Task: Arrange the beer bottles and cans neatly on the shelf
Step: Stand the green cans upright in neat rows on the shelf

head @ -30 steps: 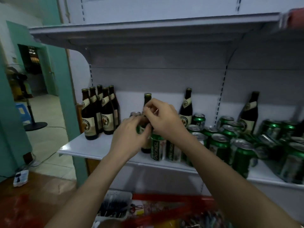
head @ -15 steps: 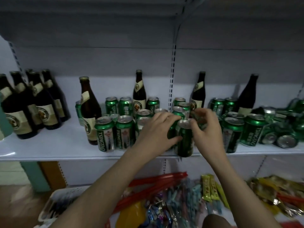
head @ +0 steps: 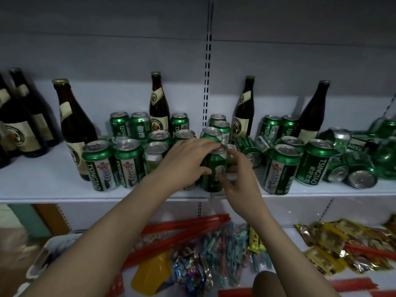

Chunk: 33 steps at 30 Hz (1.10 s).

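- White shop shelving fills the frame; the shelf [head: 49, 185] runs across its middle, crowded with green cans and brown bottles, while packets and clips lie on the level below.
- At frame centre, near the shelf's front edge, stands the green can [head: 214, 170] being handled.
- Left hand [head: 188, 159] curls round the can's left side and rim, fingers draped over the top, thumb low on the wall.
- Right hand [head: 237, 179] pinches the can's right side; its fingers [head: 232, 154] are bent close together at the rim.
- Judging by look, the can is rigid but thin-walled, smooth and likely slippery; a grip round the mid-body is safer than one at the rim.
- Toppled cans [head: 362, 179] lie on their sides at centre right; they would roll readily and want righting one by one.
- Brown bottle [head: 72, 127] at centre left is glass, so probably heavy and breakable; best taken by the body, not the neck.
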{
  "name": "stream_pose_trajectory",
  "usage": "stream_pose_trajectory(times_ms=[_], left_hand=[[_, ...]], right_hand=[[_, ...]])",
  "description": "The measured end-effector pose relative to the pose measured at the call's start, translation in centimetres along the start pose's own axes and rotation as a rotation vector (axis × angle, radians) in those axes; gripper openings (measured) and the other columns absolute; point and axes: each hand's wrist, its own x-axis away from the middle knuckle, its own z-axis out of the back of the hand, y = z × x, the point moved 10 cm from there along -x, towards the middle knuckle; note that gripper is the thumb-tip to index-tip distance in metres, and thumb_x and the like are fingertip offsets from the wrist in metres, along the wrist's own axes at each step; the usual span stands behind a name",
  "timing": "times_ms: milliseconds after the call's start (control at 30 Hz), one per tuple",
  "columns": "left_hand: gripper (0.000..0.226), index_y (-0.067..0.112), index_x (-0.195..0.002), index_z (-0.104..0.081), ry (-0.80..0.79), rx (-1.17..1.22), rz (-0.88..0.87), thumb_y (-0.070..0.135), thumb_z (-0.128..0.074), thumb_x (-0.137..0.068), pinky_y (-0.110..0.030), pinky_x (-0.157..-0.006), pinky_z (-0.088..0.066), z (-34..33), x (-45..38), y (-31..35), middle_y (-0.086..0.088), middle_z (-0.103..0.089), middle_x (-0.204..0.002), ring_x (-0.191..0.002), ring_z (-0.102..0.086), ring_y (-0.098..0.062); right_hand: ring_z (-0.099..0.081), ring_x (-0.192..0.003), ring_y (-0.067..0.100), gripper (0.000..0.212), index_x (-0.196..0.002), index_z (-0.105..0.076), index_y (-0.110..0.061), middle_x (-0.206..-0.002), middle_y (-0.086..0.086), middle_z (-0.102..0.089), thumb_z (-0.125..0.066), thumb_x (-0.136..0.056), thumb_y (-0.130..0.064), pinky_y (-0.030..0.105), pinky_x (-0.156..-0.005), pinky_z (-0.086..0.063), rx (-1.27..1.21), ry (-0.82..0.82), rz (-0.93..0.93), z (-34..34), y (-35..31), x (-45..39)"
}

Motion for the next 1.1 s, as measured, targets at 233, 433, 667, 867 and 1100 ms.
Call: stream_pose_trajectory(times_ms=[233, 433, 667, 867, 1100], left_hand=[[0.078, 0.031, -0.154, -0.028, -0.015, -0.058, 0.016, 0.052, -0.065, -0.089, -0.038, -0.114, -0.021, 0.4, -0.4, 1.0, 0.010, -0.032, -0.156, -0.141, -0.028, -0.014], [0.054, 0.020, -0.148, -0.041, 0.203, 0.273, 0.022, 0.029, -0.058, -0.098, -0.010, -0.111, -0.024, 1.5, -0.8, 6.3, 0.007, -0.041, -0.147, -0.133, -0.030, -0.004], [0.064, 0.026, -0.157, -0.018, 0.131, 0.759, 0.379, 0.039, -0.047, -0.102, -0.008, -0.109, -0.017, -6.8, 2.7, 6.9, 0.014, -0.016, -0.163, -0.146, -0.018, -0.001], [0.073, 0.027, -0.159, -0.005, 0.045, 0.916, 0.507, 0.052, -0.040, -0.101, -0.033, -0.121, -0.018, -9.0, 1.4, 7.7, 0.006, -0.006, -0.166, -0.152, -0.011, -0.013], [0.065, 0.020, -0.158, -0.019, 0.086, 0.941, 0.495, 0.046, -0.042, -0.102, -0.036, -0.118, -0.030, -9.2, 1.6, 6.8, 0.007, -0.021, -0.160, -0.145, -0.028, -0.013]], right_hand=[[-0.049, -0.104, -0.005, 0.055, -0.142, -0.038, -0.029, -0.123, -0.008, -0.043, -0.061, -0.096, -0.010, 0.009, -0.083, -0.041, 0.027, -0.010, 0.013, 0.6, 1.2, 0.0], [-0.048, -0.112, 0.021, 0.045, -0.140, -0.045, -0.013, -0.130, 0.007, -0.043, -0.060, -0.097, -0.012, 0.017, -0.087, -0.042, 0.137, 0.184, -0.002, 2.7, 2.2, 1.0], [-0.044, -0.130, 0.017, 0.052, -0.151, -0.034, -0.021, -0.148, 0.002, -0.036, -0.052, -0.102, -0.018, 0.019, -0.103, -0.035, 0.155, 0.075, -0.020, 2.7, 3.8, 0.5], [-0.028, -0.147, 0.024, 0.062, -0.154, -0.028, -0.014, -0.158, 0.006, -0.031, -0.058, -0.100, -0.015, 0.036, -0.118, -0.031, 0.294, -0.126, 0.073, 1.6, 3.2, 0.5], [-0.039, -0.127, 0.017, 0.059, -0.151, -0.033, -0.018, -0.146, 0.008, -0.039, -0.058, -0.097, -0.013, 0.022, -0.094, -0.036, 0.275, -0.020, -0.024, 2.7, 4.9, 1.0]])
